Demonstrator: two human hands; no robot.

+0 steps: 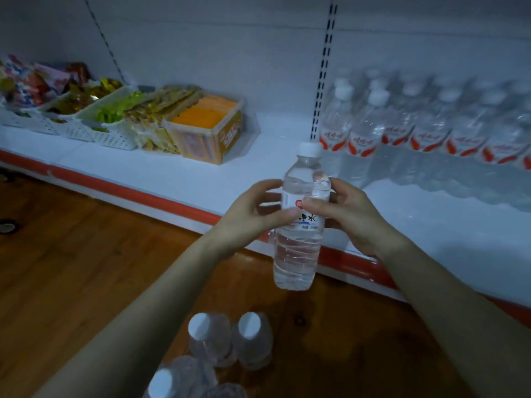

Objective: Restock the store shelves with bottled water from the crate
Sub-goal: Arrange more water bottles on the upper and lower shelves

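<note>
You hold one water bottle (297,254) in both hands, nearly upright, white cap on top. It hangs in the air just off the front edge of the shelf (186,179), with its base below the red strip (129,191) that runs along that edge.

Your left hand (250,216) wraps the bottle's left side at label height, thumb forward on the label. Your right hand (353,216) grips the right side, thumb laid across the top of the label and fingers curled behind. The two thumbs nearly meet on the front.

On the shelf, toward its right end and against the back panel, stands a row of bottles (402,133) with white caps and red-marked labels, packed side by side and several deep. The picture is blurred there, so the count is unclear.

Toward the shelf's left end sit white baskets (86,130) of snack packets, with an orange box (207,133) just beside the last one. A bare stretch of shelf lies between the box and the row.

Below you, on the wooden floor (71,254), more capped bottles (230,337) stand close together, seen from above.
</note>
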